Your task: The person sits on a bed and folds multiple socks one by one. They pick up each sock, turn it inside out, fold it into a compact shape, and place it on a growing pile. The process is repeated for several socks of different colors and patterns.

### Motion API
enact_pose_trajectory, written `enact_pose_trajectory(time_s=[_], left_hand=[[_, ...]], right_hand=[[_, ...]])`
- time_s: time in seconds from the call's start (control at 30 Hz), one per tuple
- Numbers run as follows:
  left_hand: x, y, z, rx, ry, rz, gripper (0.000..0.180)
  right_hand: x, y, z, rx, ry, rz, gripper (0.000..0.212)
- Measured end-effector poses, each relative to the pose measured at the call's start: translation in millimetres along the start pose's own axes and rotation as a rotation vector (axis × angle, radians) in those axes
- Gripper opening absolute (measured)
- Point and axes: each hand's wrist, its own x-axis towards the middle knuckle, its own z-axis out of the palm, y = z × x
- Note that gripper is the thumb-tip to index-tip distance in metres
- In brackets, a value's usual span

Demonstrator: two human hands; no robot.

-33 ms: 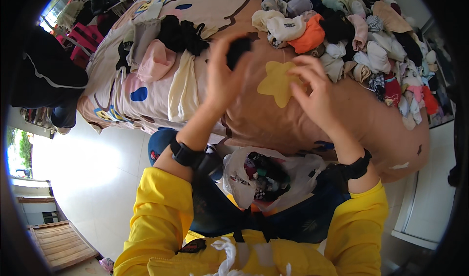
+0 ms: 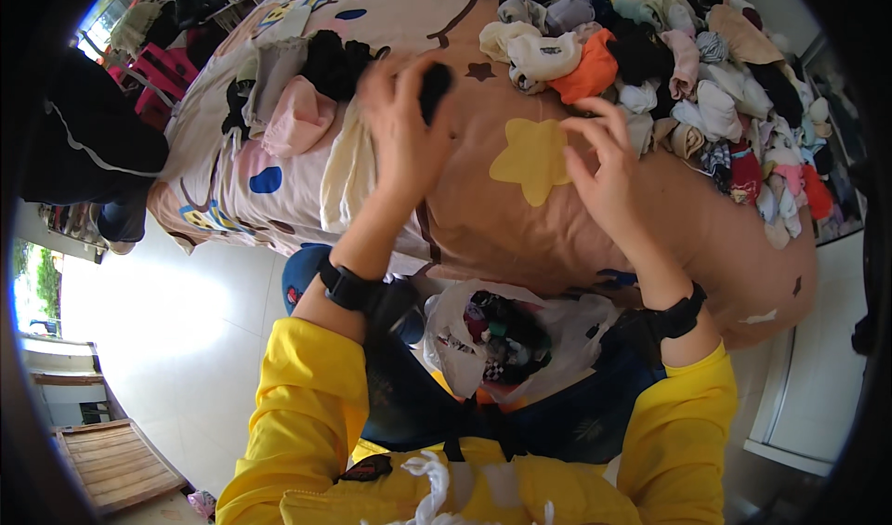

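Note:
My left hand (image 2: 404, 130) is raised over the bed, its fingers closed on a small black balled-up sock (image 2: 436, 92) and a little blurred. Just to its left lie a pink sock (image 2: 299, 116), a cream cloth piece (image 2: 347, 174) and black items (image 2: 333, 64). My right hand (image 2: 609, 163) hovers empty beside the yellow star on the bedspread (image 2: 530, 163), thumb and fingers apart. Next to it starts a big heap of balled socks (image 2: 720, 107), with an orange one (image 2: 585, 68) at its near left edge.
A white plastic bag (image 2: 449, 325) with dark and patterned socks inside stands between my knees, against the bed. At the left, a person in dark clothes (image 2: 84, 144) is beside the bed, near pink stools (image 2: 160, 74). A wooden crate (image 2: 121, 465) sits on the floor lower left.
My left hand has moved left with the black sock, toward the items on that side. The right hand has shifted slightly to the right.

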Motion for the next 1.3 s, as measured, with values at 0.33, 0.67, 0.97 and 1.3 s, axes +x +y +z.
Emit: enact_pose_trajectory(time_s=[0.33,0.67,0.97,1.3], left_hand=[[-26,-5,11,0.001,-0.325,0.203,0.042],[-38,33,19,-1.351,-0.569,-0.323,0.068],[-33,31,14,-0.816,-0.1,-0.178,0.019],[-2,-72,1,0.14,-0.177,-0.01,0.035]], right_hand=[[29,30,-16,-0.108,0.138,-0.088,0.025],[7,-13,-17,0.986,-0.342,0.307,0.011],[14,6,-20,0.247,0.192,-0.02,0.012],[30,67,-26,-0.316,0.271,-0.213,0.045]])
